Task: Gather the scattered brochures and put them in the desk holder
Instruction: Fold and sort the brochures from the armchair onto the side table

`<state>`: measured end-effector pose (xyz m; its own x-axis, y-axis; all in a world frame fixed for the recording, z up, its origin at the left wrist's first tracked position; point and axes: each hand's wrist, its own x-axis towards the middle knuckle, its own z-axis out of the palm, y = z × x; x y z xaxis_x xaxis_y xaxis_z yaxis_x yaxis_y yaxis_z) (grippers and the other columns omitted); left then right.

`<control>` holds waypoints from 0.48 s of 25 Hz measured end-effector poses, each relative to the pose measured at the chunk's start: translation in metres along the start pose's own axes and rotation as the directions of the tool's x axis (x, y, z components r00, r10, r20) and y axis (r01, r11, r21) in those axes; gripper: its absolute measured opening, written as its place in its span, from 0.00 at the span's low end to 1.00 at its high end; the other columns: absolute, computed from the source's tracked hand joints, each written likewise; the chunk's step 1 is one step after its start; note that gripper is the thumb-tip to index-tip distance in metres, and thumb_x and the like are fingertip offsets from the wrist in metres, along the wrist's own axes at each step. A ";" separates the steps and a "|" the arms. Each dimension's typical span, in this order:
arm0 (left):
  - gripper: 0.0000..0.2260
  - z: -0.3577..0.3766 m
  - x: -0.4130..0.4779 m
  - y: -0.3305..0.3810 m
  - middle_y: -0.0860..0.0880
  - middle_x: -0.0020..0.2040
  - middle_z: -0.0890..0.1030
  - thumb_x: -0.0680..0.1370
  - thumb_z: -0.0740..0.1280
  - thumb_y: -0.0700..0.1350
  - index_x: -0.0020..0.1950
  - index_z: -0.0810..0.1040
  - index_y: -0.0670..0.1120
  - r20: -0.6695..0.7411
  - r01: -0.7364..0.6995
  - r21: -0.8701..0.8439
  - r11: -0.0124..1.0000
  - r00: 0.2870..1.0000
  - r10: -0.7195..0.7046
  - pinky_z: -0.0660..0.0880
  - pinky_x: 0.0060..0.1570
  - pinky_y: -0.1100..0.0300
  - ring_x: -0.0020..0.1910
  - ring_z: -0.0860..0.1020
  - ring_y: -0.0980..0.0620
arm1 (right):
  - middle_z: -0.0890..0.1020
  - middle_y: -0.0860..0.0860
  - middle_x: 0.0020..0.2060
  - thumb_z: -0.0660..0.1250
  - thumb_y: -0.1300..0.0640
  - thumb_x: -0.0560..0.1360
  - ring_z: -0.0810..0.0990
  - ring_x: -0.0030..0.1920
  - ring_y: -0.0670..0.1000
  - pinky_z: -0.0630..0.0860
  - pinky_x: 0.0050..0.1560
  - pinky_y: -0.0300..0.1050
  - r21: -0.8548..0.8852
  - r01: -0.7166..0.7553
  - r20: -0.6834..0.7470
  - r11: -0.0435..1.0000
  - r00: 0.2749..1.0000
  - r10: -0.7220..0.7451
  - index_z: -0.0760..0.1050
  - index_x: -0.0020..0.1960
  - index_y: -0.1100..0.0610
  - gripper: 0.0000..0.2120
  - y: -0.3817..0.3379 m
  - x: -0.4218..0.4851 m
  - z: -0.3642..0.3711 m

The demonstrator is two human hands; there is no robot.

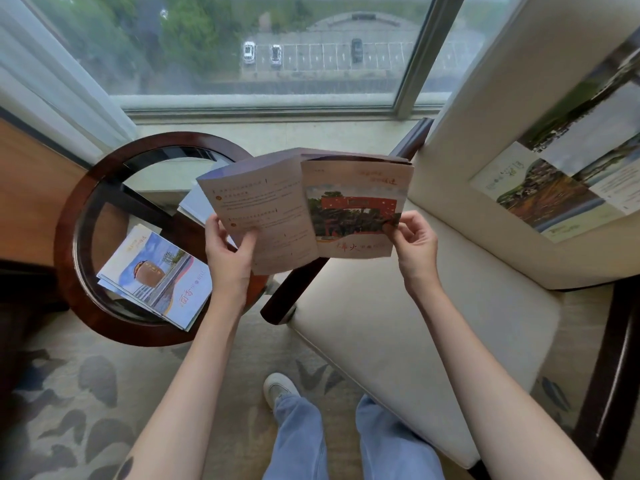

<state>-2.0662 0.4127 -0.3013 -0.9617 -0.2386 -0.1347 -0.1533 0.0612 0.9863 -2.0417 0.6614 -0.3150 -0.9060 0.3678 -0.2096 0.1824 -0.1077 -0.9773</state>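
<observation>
Grip of left hand [228, 251] and right hand [414, 240]: each pinches a lower edge of the unfolded brochure [304, 209], long axis crosswise, just right of the round surface [65, 237]. The stack [156, 278] lies on that surface, nearest the left hand; holder unseen.

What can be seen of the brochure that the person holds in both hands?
The held brochure is a folded paper leaflet, partly opened, up in the air. Its left panel shows printed text; its right panel a red gateway picture with red script below. The left hand pinches its left edge, the right hand its right edge.
</observation>
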 end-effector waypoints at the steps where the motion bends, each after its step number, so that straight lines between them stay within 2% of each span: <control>1: 0.13 0.003 0.004 0.006 0.49 0.55 0.78 0.75 0.66 0.38 0.56 0.69 0.49 -0.031 -0.024 -0.017 1.000 0.999 0.024 0.72 0.54 0.64 0.57 0.74 0.53 | 0.83 0.40 0.33 0.63 0.69 0.76 0.79 0.37 0.38 0.74 0.39 0.31 0.030 0.009 0.020 1.000 1.000 -0.010 0.73 0.41 0.54 0.12 -0.002 0.002 0.000; 4: 0.08 0.010 0.012 0.020 0.51 0.47 0.79 0.73 0.64 0.39 0.52 0.74 0.46 -0.040 -0.031 -0.161 0.986 0.999 0.025 0.72 0.49 0.66 0.49 0.75 0.54 | 0.83 0.41 0.38 0.61 0.70 0.76 0.79 0.42 0.40 0.74 0.47 0.34 0.113 0.008 0.107 0.994 0.994 -0.020 0.75 0.46 0.54 0.12 -0.012 0.009 -0.004; 7: 0.10 0.013 0.017 0.027 0.59 0.38 0.77 0.73 0.59 0.39 0.45 0.77 0.51 0.055 -0.015 -0.263 0.965 0.998 0.030 0.70 0.46 0.66 0.43 0.73 0.57 | 0.83 0.41 0.39 0.61 0.68 0.76 0.79 0.43 0.40 0.74 0.46 0.33 0.091 0.021 0.165 0.996 0.986 -0.036 0.75 0.47 0.55 0.10 -0.021 0.013 -0.004; 10: 0.11 0.022 0.012 0.029 0.57 0.40 0.78 0.74 0.57 0.38 0.46 0.78 0.50 0.024 -0.019 -0.280 0.960 0.999 0.026 0.70 0.47 0.65 0.44 0.72 0.56 | 0.83 0.40 0.38 0.63 0.66 0.76 0.80 0.42 0.39 0.74 0.44 0.32 0.034 0.027 0.174 0.999 0.984 -0.032 0.74 0.46 0.54 0.08 -0.026 0.010 0.002; 12: 0.15 0.026 0.008 0.033 0.54 0.40 0.79 0.77 0.54 0.38 0.43 0.79 0.49 0.008 0.031 -0.381 0.924 1.000 -0.030 0.70 0.48 0.64 0.44 0.74 0.56 | 0.83 0.41 0.40 0.63 0.68 0.76 0.80 0.43 0.38 0.75 0.45 0.33 0.026 0.013 0.175 1.000 0.984 -0.017 0.75 0.48 0.53 0.11 -0.026 0.007 0.006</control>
<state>-2.0850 0.4379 -0.2726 -0.9586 -0.2324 -0.1647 -0.0845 -0.3204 0.9435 -2.0554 0.6609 -0.2907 -0.9619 0.2020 -0.1841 0.1606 -0.1272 -0.9788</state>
